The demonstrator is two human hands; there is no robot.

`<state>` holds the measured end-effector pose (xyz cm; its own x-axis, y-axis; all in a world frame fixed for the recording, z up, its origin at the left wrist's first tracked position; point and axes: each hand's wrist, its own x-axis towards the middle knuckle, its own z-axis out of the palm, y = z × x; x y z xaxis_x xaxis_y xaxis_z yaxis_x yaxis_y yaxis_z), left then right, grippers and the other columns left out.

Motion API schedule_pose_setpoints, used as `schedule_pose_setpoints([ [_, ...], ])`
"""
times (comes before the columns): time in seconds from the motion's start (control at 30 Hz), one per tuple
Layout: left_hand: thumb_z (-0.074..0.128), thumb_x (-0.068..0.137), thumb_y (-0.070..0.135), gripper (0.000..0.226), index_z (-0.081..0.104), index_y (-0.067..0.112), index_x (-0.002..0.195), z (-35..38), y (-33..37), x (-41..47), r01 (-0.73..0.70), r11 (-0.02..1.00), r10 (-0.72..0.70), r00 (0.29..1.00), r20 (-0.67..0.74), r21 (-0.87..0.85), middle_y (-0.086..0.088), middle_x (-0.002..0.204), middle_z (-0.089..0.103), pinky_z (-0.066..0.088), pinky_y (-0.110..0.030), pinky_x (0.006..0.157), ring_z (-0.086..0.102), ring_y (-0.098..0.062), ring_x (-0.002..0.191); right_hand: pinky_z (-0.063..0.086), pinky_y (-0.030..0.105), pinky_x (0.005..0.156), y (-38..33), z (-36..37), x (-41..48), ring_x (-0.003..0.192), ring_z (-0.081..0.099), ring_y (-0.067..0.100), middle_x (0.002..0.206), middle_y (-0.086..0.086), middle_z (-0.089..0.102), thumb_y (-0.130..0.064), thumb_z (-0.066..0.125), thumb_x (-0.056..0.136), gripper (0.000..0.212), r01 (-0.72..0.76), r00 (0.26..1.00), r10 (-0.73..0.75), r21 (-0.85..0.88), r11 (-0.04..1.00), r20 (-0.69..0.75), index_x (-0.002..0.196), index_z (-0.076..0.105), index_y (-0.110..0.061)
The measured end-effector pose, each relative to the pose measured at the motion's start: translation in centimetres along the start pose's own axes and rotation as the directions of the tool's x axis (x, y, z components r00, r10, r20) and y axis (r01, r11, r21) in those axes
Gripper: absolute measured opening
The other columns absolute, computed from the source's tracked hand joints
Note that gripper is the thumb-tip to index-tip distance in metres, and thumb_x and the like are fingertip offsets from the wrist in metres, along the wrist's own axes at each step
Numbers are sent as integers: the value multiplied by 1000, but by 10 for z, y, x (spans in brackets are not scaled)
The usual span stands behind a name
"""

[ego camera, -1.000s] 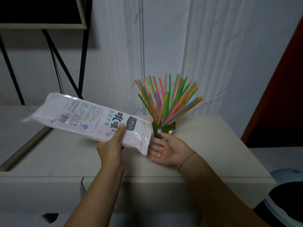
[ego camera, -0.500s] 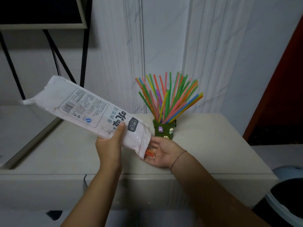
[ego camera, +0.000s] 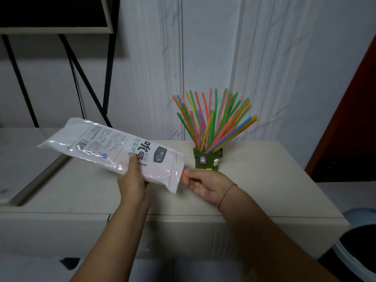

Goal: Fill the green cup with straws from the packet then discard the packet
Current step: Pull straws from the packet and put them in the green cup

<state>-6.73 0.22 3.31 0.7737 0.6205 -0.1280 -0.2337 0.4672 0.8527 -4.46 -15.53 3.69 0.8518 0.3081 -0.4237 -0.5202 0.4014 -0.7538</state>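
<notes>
The green cup (ego camera: pixel 206 160) stands on the beige cabinet top (ego camera: pixel 264 180), full of several coloured straws (ego camera: pixel 215 121) fanning upward. My left hand (ego camera: pixel 132 180) grips the white plastic straw packet (ego camera: pixel 109 149) from below and holds it nearly level, open end to the right. My right hand (ego camera: pixel 205 183) is at that open end, just in front of the cup. Its fingers pinch the orange tip of a straw (ego camera: pixel 183 176) poking out of the packet. The straw's remaining length is hidden inside.
A dark waste bin (ego camera: pixel 358 251) with a pale rim sits at the lower right beside the cabinet. A lower grey surface (ego camera: pixel 22 159) lies to the left under a black metal frame (ego camera: pixel 85 78). White wall panels stand behind the cup.
The packet has dropped from a steep tilt to nearly level. My right hand turned from an open upward palm under the opening to a pinch on the straw tip.
</notes>
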Motion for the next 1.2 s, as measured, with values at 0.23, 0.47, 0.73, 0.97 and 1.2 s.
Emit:
schedule_pose_setpoints([
  [0.23, 44, 94, 53, 33, 58, 26, 83, 2, -4, 0, 36, 997, -34, 999, -24, 75, 9, 82, 68, 52, -33, 81, 66, -11, 78, 53, 20, 46, -2, -5, 3, 60, 62, 15, 65, 11, 68, 5, 58, 86, 6, 14, 1000, -14, 26, 1000, -18, 85, 63, 2],
  [0.47, 55, 93, 43, 20, 55, 22, 91, -2, 3, 0, 130, 985, -136, 990, -46, -114, 4, 90, 70, 55, -37, 84, 69, -13, 80, 50, 14, 40, -35, -25, -7, 54, 58, 14, 70, 16, 60, 7, 53, 88, 11, 56, 995, -48, 93, 994, -85, 78, 58, 6],
  [0.73, 60, 93, 14, 33, 54, 20, 125, -5, 7, 8, 234, 895, -265, 964, -32, -380, -1, 111, 70, 55, -39, 88, 69, -14, 93, 48, 11, 42, -65, -53, -21, 38, 55, 8, 59, 13, 61, 2, 53, 88, 13, 86, 996, -77, 207, 975, -48, 78, 60, 5],
  [0.97, 61, 92, 15, 34, 54, 20, 124, 2, -1, 6, 257, 894, -291, 956, -41, -366, -2, 118, 68, 53, -41, 93, 67, -17, 102, 51, 16, 45, -44, -25, -14, 52, 63, 15, 68, 14, 71, -13, 55, 91, 23, 99, 992, -121, 372, 923, 37, 76, 63, 2],
  [1.2, 62, 91, 17, 31, 54, 20, 121, 3, -1, 7, 273, 874, -327, 942, -71, -401, -2, 118, 68, 56, -37, 81, 69, -14, 91, 55, 20, 48, -38, -20, -7, 75, 57, 23, 69, 15, 71, -16, 44, 97, 30, 164, 984, -179, 317, 934, 19, 81, 60, 4],
])
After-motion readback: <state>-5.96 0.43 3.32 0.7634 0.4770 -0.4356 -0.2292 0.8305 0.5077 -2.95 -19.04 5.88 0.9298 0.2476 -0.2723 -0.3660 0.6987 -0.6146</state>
